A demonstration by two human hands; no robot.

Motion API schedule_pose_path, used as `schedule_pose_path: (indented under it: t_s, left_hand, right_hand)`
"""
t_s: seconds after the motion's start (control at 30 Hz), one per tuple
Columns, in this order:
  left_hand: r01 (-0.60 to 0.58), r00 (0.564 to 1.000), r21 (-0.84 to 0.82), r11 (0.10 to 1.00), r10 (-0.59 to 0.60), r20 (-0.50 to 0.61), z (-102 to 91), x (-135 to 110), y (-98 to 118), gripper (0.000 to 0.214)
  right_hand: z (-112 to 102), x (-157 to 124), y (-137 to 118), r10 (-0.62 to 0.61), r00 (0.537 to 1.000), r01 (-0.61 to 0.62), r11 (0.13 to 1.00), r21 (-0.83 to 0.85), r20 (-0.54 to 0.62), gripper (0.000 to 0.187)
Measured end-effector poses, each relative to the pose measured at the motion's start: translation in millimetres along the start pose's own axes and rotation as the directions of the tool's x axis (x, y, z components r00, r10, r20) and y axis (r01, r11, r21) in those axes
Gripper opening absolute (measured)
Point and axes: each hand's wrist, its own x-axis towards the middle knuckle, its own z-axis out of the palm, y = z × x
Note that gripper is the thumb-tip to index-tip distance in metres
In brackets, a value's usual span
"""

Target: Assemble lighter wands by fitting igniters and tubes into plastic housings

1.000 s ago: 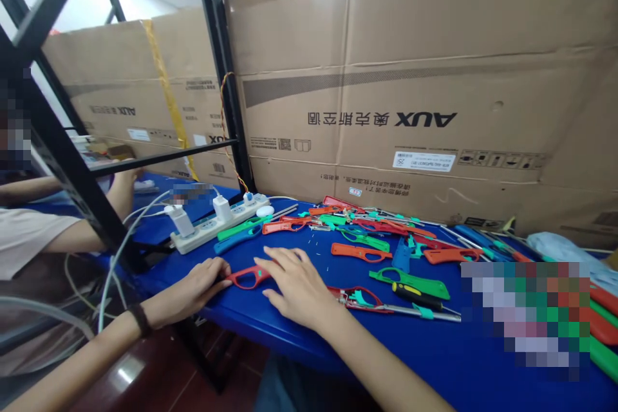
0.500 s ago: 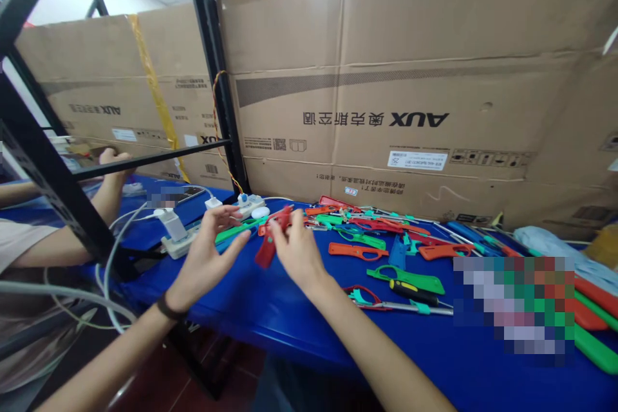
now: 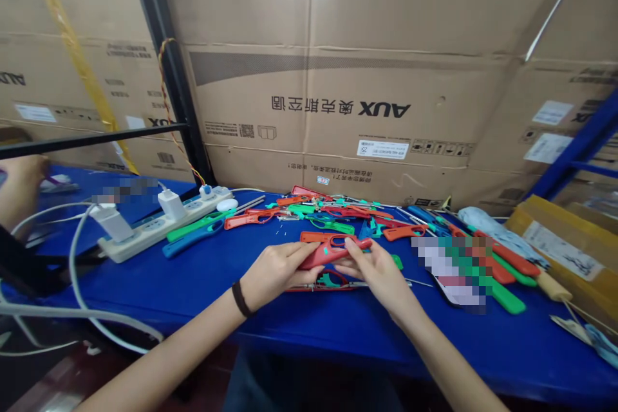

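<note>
A red lighter casing (image 3: 321, 256) with a trigger opening is held level above the table between my two hands. My left hand (image 3: 275, 273), a dark band on its wrist, grips the handle end. At the narrower end, the fingers of my right hand (image 3: 379, 270) are closed round it. Just beneath lies an opened lighter half (image 3: 333, 282) with green inner parts and a metal rod, partly covered by my hands. Behind are an orange casing (image 3: 309, 236) and a green casing (image 3: 333, 226).
Several lighter parts (image 3: 357, 212) lie piled against the cardboard (image 3: 270, 96). At left are a power strip (image 3: 145, 232) with plugs and cables, and another person's hand (image 3: 24, 183). Finished-looking lighters (image 3: 506, 293) and a yellow-taped box (image 3: 555, 244) lie at right.
The view has swung right. My right hand has carried the red casing rightward, over the opened lighter half. My left hand, open and empty before, has closed on the casing too.
</note>
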Motion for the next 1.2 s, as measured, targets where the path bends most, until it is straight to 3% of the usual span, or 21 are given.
schedule_pose_path:
  t_s: [0.1,0.23,0.4,0.53,0.67,0.83,1.2]
  left_hand:
    - [0.08,0.965,-0.117,0.99,-0.047,0.258,-6.4,1.7,-3.0,0.032]
    - [0.126,0.902,-0.139,0.982,-0.055,0.429,-11.1,5.3,-2.0,0.027]
    - [0.141,0.874,-0.11,0.984,-0.072,0.481,-3.7,1.6,-1.0,0.027]
    - [0.112,0.877,-0.096,0.989,-0.053,0.478,2.3,-5.0,-4.9,0.033]
    - [0.092,0.887,-0.068,0.993,-0.051,0.46,6.7,-12.1,-8.1,0.042]
    - [0.145,0.894,-0.08,0.986,-0.096,0.437,7.7,-21.8,-8.4,0.047]
    - [0.298,0.9,-0.132,0.945,-0.232,0.368,-7.9,-48.2,-15.3,0.038]
  right_hand:
    - [-29.7,-8.6,6.6,-0.158,0.987,0.156,0.933,-0.325,0.021,0.03]
    - [-51.3,-14.0,13.4,-0.258,0.934,0.356,0.635,-0.686,0.246,0.015]
    - [-59.5,-15.0,23.1,-0.311,0.876,0.463,0.332,-0.821,0.368,0.012]
    - [-61.8,-12.5,32.7,-0.33,0.846,0.498,0.21,-0.841,0.419,0.01]
    - [-61.6,-6.3,44.9,-0.405,0.771,0.558,0.059,-0.828,0.491,0.018]
    - [-62.8,-2.2,55.9,-0.441,0.731,0.582,0.002,-0.814,0.521,0.027]
    - [-58.8,-8.8,55.3,-0.498,0.69,0.613,0.017,-0.79,0.525,0.032]
